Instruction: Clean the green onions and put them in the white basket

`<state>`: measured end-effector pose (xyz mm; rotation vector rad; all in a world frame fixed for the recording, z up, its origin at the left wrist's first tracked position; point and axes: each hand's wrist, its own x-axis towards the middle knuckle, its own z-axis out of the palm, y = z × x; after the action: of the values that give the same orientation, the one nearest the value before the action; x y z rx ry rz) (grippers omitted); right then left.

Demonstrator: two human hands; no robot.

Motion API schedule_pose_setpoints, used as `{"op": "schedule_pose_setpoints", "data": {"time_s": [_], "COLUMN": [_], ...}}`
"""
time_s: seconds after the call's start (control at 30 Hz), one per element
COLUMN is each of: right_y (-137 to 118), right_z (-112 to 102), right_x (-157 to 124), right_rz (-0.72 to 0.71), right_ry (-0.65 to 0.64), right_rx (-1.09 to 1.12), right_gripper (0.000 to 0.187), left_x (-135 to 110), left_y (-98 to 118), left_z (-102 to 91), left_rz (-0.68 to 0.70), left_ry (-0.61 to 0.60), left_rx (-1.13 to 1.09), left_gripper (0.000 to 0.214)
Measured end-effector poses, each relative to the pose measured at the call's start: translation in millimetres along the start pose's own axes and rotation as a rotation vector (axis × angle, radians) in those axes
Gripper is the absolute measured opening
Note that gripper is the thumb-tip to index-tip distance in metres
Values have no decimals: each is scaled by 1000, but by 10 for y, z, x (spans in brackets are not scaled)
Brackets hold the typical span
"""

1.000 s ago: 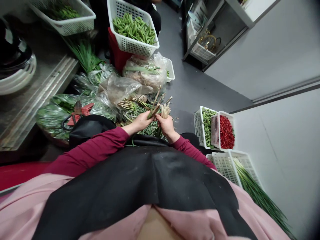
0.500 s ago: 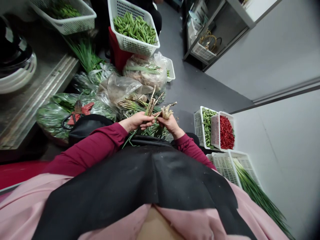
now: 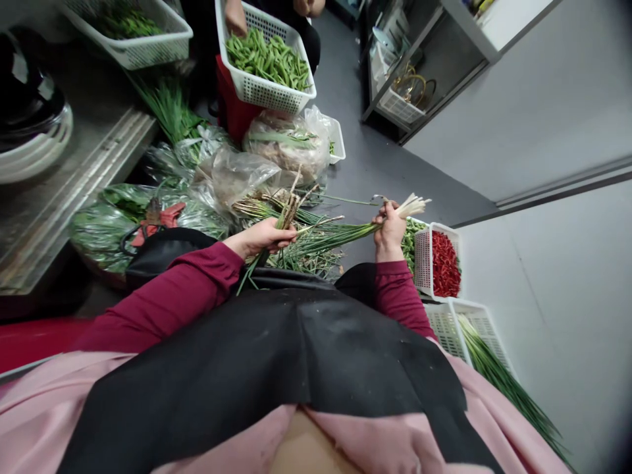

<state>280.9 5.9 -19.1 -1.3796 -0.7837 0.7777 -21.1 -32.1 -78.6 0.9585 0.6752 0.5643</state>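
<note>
Now the hands have been drawn apart. A few cleaned scallions (image 3: 413, 205) are clasped in the right hand (image 3: 390, 232), which has been swung right, near the chili basket (image 3: 422, 257). The rooty bunch (image 3: 288, 214) is still gripped in the left hand (image 3: 264, 238) above the lap.

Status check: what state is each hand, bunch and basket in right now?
Left hand: shut on rooted bunch, roots up.
Right hand: shut on clean scallions, white ends up.
Bean basket: full, co-worker's hand at its rim.
Chili basket: holds red chilies.
Scallion basket: scallions overhang its edge.
</note>
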Motion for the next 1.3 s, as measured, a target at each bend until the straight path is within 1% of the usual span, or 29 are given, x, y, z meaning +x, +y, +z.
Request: {"op": "schedule_pose_setpoints", "data": {"time_s": [0.03, 0.1, 0.13, 0.17, 0.2, 0.23, 0.27, 0.3, 0.37, 0.47, 0.53, 0.6, 0.7, 0.8, 0.83, 0.87, 0.93, 1.0, 1.03, 1.1, 1.17, 1.2, 1.23, 1.3], "right_y": [9, 87, 147, 213, 279, 337, 383, 415, 436, 398, 371, 369, 418, 497, 517, 528, 515, 452, 409, 329, 300, 317, 356, 486], "right_z": [-22, -16, 11, 50, 100, 158, 221, 285, 410, 540, 563, 545, 497, 477, 473, 464, 416, 319, 255, 120, 13, -19, -33, -12], "right_x": [-11, -130, -227, -340, -459, -577, -686, -781, -914, -973, -953, -923, -920, -949, -943, -918, -796, -582, -455, -215, -64, -38, -47, -150], "right_rz": [1, 59, 96, 118, 113, 92, 62, 40, 36, 59, 50, 26, 13, 53, 80, 111, 177, 224, 238, 247, 234, 235, 247, 291], "right_ry": [-55, -286, -409, -504, -563, -587, -581, -578, -614, -686, -706, -718, -723, -716, -685, -627, -436, -231, -149, -14, 52, 26, -48, -288], "right_rx": [-66, -247, -331, -397, -446, -469, -462, -444, -403, -364, -372, -387, -384, -345, -304, -248, -116, -13, 19, 51, 17, -39, -126, -353], "right_gripper": [21, 23, 26, 30, 36, 40, 43, 43, 39, 27, 29, 32, 31, 29, 28, 25, 19, 16, 15, 12, 12, 12, 13, 17], "left_x": [1, 11, 17, 25, 31, 37, 43, 47, 53, 57, 58, 57, 53, 47, 43, 39, 28, 12, 3, -14, -24, -25, -23, -9], "left_y": [7, 16, 17, 16, 13, 8, 1, -7, -22, -37, -37, -31, -21, -12, -8, -4, 4, 14, 19, 27, 32, 31, 29, 20], "left_z": [-3, -2, 2, 9, 17, 26, 36, 45, 64, 84, 89, 89, 91, 99, 101, 101, 92, 72, 60, 34, 12, 3, -4, -20], "left_rz": [17, 54, 70, 82, 90, 95, 98, 97, 96, 93, 86, 83, 80, 62, 61, 62, 64, 60, 56, 45, 32, 27, 22, 13], "left_ry": [35, 112, 146, 174, 197, 214, 222, 218, 199, 175, 166, 153, 139, 123, 114, 104, 91, 81, 75, 61, 57, 62, 67, 73], "left_rx": [24, 67, 90, 114, 140, 167, 191, 208, 224, 207, 174, 143, 135, 138, 131, 120, 102, 100, 108, 127, 129, 117, 97, 48], "left_gripper": [34, 32, 31, 30, 30, 29, 29, 29, 30, 31, 32, 33, 33, 33, 33, 33, 32, 31, 30, 29, 29, 28, 28, 27]}}
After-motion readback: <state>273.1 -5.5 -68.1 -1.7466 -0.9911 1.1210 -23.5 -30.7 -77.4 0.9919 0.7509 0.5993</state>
